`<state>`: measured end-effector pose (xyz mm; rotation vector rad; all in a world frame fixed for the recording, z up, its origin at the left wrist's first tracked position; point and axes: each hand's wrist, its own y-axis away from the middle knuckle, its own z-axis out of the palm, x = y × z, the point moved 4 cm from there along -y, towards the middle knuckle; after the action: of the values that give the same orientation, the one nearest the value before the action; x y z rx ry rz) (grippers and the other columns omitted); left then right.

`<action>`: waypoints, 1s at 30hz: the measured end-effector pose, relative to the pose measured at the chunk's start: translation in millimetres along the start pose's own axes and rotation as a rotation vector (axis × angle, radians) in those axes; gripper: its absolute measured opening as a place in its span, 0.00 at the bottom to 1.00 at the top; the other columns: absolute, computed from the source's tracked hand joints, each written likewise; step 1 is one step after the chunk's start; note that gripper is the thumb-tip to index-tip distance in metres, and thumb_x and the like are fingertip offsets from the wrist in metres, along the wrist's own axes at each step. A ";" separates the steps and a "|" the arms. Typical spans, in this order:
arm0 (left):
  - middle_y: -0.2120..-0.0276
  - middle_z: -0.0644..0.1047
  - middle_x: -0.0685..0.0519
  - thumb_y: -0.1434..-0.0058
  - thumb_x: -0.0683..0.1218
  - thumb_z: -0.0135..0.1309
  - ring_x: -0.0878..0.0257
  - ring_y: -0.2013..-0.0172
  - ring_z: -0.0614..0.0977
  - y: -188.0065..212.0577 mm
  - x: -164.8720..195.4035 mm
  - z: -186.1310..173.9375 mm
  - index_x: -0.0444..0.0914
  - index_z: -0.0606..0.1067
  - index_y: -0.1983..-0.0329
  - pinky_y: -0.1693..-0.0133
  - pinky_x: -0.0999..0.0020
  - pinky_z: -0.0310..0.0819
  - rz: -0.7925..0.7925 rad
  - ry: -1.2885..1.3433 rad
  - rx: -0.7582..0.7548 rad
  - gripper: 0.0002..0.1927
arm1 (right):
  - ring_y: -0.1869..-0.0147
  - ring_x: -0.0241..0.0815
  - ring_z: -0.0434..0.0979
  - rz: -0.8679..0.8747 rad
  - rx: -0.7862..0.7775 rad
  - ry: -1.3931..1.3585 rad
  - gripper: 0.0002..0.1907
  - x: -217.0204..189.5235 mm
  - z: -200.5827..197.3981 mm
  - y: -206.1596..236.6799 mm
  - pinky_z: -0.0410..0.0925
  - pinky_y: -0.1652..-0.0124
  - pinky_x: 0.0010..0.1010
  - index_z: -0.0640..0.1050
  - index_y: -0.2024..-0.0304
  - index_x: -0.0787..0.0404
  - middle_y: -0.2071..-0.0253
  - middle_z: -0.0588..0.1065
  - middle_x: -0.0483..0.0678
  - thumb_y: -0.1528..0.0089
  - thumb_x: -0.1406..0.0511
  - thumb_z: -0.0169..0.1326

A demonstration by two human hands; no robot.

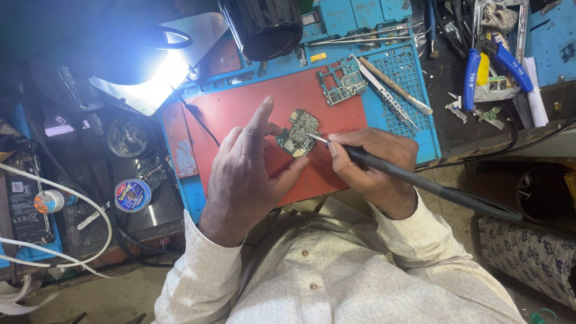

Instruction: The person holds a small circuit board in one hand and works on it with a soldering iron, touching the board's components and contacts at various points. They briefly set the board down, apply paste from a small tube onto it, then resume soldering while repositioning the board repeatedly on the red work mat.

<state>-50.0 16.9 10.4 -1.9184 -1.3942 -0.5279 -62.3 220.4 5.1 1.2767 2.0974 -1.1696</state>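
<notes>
Your shirt (336, 282) sits close under the work. Your left hand (246, 174) pinches the board (298, 133) above the red mat (252, 105); your right hand (372, 165) grips the iron (420, 183), tip touching it. A slip could burn fingers or lift parts.

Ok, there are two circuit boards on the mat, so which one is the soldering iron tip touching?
The small board pinched in the left hand; the right hand brings the iron's tip onto its right edge. The other board lies untouched near the blue grid.

Left of mat: round blue-labelled spool (132, 195), orange-blue labelled roll (48, 201) — white stickers on black phone (24, 201).
</notes>
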 end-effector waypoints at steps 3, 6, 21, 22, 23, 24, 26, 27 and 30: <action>0.54 0.79 0.51 0.45 0.50 0.72 0.57 0.56 0.80 0.5 0.0 -0.2 0.33 0.59 0.27 0.53 0.59 0.76 0.002 0.003 0.000 0.47 | 0.71 0.40 0.80 -0.025 -0.024 0.001 0.06 -0.1 0.5 -0.4 0.69 0.69 0.28 0.82 0.60 0.63 0.70 0.80 0.49 0.39 0.70 0.64; 0.54 0.79 0.51 0.45 0.50 0.72 0.57 0.57 0.80 0.6 -0.1 -0.1 0.33 0.59 0.28 0.53 0.59 0.76 0.004 0.001 -0.001 0.47 | 0.72 0.41 0.79 -0.067 -0.046 0.001 0.06 -1.9 1.4 -1.6 0.68 0.70 0.28 0.82 0.61 0.63 0.72 0.79 0.49 0.40 0.70 0.64; 0.52 0.79 0.53 0.42 0.50 0.72 0.56 0.54 0.79 6.1 -5.0 0.4 0.35 0.58 0.25 0.49 0.59 0.75 0.007 0.000 0.005 0.48 | 0.70 0.41 0.79 -0.016 -0.073 -0.004 0.05 -3.0 1.2 2.6 0.68 0.70 0.26 0.82 0.59 0.64 0.69 0.79 0.50 0.37 0.70 0.64; 0.52 0.78 0.53 0.42 0.50 0.72 0.56 0.54 0.79 7.0 -5.3 -0.1 0.35 0.57 0.25 0.48 0.59 0.75 0.009 0.000 0.001 0.48 | 0.69 0.41 0.79 -0.020 -0.089 0.003 0.05 -3.7 2.1 3.0 0.68 0.71 0.26 0.82 0.59 0.64 0.69 0.79 0.50 0.38 0.71 0.64; 0.52 0.79 0.53 0.42 0.49 0.72 0.57 0.54 0.79 7.4 -5.6 -0.1 0.35 0.57 0.25 0.48 0.59 0.75 0.006 0.002 -0.002 0.48 | 0.70 0.41 0.79 -0.014 -0.094 -0.002 0.05 -3.6 2.9 3.4 0.68 0.70 0.27 0.82 0.59 0.64 0.69 0.79 0.50 0.38 0.70 0.64; 0.52 0.79 0.53 0.42 0.49 0.72 0.57 0.55 0.79 6.9 -6.0 0.4 0.35 0.57 0.25 0.48 0.59 0.75 0.006 0.004 -0.004 0.48 | 0.70 0.41 0.79 -0.010 -0.096 -0.006 0.05 -3.0 3.5 3.4 0.68 0.69 0.28 0.83 0.59 0.64 0.70 0.79 0.50 0.38 0.70 0.64; 0.52 0.79 0.54 0.42 0.49 0.72 0.57 0.54 0.79 5.9 -6.5 0.9 0.35 0.57 0.24 0.48 0.59 0.75 0.014 0.003 -0.003 0.48 | 0.69 0.40 0.80 -0.011 -0.080 -0.010 0.05 -1.3 3.6 3.5 0.69 0.68 0.27 0.82 0.58 0.64 0.68 0.80 0.50 0.36 0.70 0.64; 0.51 0.79 0.54 0.41 0.49 0.72 0.57 0.54 0.79 6.3 -6.6 0.9 0.35 0.57 0.24 0.48 0.59 0.75 0.018 0.000 -0.001 0.48 | 0.68 0.39 0.81 -0.015 -0.064 -0.012 0.04 -0.7 3.9 4.1 0.70 0.67 0.26 0.82 0.57 0.64 0.67 0.80 0.50 0.35 0.70 0.63; 0.51 0.78 0.54 0.40 0.49 0.72 0.57 0.54 0.79 7.4 -6.6 1.5 0.35 0.57 0.24 0.48 0.59 0.75 0.015 -0.006 -0.002 0.48 | 0.66 0.39 0.82 0.007 -0.041 -0.013 0.03 1.6 2.7 6.0 0.71 0.66 0.24 0.82 0.57 0.65 0.64 0.82 0.51 0.32 0.70 0.63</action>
<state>-45.4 12.3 2.7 -1.9324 -1.3820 -0.5171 -58.1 220.3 -0.3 1.2536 2.0948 -1.1229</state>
